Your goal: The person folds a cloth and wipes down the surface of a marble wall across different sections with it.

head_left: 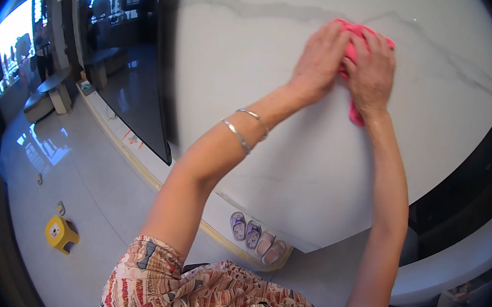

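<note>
Both arms reach up to a pale marble-look wall panel (pixel 250 47) with grey veins. A bright pink cloth (pixel 351 52) is bunched against the panel, and one end of it hangs below my right wrist. My right hand (pixel 372 71) presses on the cloth with bent fingers closed over it. Close beside it, my left hand (pixel 320 63) holds the cloth's left side, its fingers together and pointing up. Two silver bangles (pixel 242 130) circle my left forearm. The palms and part of the cloth are hidden beneath the hands.
A large dark television (pixel 128 53) is mounted left of my arms. Below, a low ledge (pixel 223 210) carries two pairs of sandals (pixel 255 237). On the grey tiled floor (pixel 100 193) stands a yellow stool (pixel 62 234). A curved white surface (pixel 454 262) lies at the lower right.
</note>
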The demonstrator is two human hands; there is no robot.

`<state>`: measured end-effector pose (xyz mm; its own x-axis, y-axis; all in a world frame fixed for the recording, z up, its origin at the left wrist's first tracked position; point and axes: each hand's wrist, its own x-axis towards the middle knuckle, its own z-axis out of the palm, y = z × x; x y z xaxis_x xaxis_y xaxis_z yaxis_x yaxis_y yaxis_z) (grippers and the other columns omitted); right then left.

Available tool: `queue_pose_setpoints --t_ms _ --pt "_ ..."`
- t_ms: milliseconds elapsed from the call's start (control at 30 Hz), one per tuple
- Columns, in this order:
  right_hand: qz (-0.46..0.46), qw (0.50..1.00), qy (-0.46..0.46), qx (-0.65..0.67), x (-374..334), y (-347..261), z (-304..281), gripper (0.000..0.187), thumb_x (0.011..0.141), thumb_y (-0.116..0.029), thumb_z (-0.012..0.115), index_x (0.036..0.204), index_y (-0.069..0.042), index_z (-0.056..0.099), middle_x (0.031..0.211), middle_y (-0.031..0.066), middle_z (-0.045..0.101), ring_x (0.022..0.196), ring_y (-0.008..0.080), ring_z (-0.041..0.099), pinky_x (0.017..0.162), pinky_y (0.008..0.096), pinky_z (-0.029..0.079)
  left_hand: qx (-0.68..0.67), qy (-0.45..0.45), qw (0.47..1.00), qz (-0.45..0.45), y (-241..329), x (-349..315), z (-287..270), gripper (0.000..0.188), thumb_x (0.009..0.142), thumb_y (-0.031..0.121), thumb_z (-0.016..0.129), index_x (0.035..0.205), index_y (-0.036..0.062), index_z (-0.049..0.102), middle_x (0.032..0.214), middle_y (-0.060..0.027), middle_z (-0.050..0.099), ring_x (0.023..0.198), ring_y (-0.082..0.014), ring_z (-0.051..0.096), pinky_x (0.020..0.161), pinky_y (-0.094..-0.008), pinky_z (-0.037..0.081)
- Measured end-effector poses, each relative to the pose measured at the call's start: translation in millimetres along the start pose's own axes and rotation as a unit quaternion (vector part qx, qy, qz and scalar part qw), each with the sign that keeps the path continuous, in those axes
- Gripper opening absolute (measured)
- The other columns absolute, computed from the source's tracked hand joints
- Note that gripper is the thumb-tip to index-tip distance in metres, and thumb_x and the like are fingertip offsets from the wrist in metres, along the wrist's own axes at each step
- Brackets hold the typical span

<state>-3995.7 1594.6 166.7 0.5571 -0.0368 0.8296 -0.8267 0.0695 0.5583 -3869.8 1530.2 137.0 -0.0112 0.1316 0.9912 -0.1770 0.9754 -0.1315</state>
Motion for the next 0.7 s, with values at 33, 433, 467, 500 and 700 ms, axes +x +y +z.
queue_pose_setpoints --t_ms 33,433,467,500,700 --pt "-0.005 1.000 0.006 0.030 9.9 -14.6 14.6 0.051 0.073 -0.026 0.074 0.118 -0.010 0.055 0.124 0.0096 0.052 0.119 0.0299 0.046 0.099 0.0455 0.038 0.030 0.004 1.000 -0.005 -20.8 -13.3 -7.3 0.058 0.071 -0.004 0.059 0.126 -0.0022 0.044 0.129 -0.0226 0.046 0.123 -0.0418 0.042 0.102 -0.0470 0.036" --pt "-0.139 0.917 -0.249 0.278 -68.3 -177.4 66.4 0.058 0.071 -0.033 0.071 0.121 -0.008 0.053 0.126 0.0153 0.051 0.127 0.0329 0.040 0.108 0.0488 0.031 0.062 -0.065 0.964 -0.250 -44.6 -260.9 -83.1 0.076 0.071 -0.011 0.055 0.141 -0.0057 0.025 0.141 -0.0269 0.032 0.131 -0.0443 0.030 0.110 -0.0491 0.025" --pt "-0.136 0.917 -0.252 0.277 -84.8 -182.5 56.4 0.058 0.071 -0.033 0.071 0.121 -0.008 0.053 0.126 0.0153 0.051 0.127 0.0329 0.040 0.108 0.0488 0.031 0.046 -0.078 0.956 -0.279 -34.9 -283.3 -85.4 0.076 0.072 -0.011 0.055 0.141 -0.0062 0.025 0.141 -0.0276 0.030 0.131 -0.0447 0.029 0.110 -0.0494 0.024" --pt "-0.163 0.910 -0.284 0.254 -102.8 -181.4 44.3 0.057 0.073 -0.031 0.069 0.123 -0.011 0.052 0.128 0.0137 0.050 0.128 0.0315 0.040 0.109 0.0483 0.031 0.028 -0.091 0.947 -0.308 -29.2 -293.2 -85.3 0.076 0.073 -0.011 0.056 0.142 -0.0066 0.024 0.142 -0.0284 0.028 0.131 -0.0452 0.028 0.110 -0.0497 0.024" --pt "-0.188 0.943 -0.238 0.135 -133.5 -156.8 37.7 0.045 0.080 -0.021 0.061 0.123 -0.018 0.051 0.133 0.0057 0.050 0.128 0.0253 0.044 0.109 0.0459 0.032 0.024 -0.124 0.945 -0.303 -14.5 -282.3 -69.4 0.077 0.073 -0.010 0.057 0.142 -0.0074 0.024 0.142 -0.0293 0.027 0.130 -0.0464 0.028 0.110 -0.0496 0.023"
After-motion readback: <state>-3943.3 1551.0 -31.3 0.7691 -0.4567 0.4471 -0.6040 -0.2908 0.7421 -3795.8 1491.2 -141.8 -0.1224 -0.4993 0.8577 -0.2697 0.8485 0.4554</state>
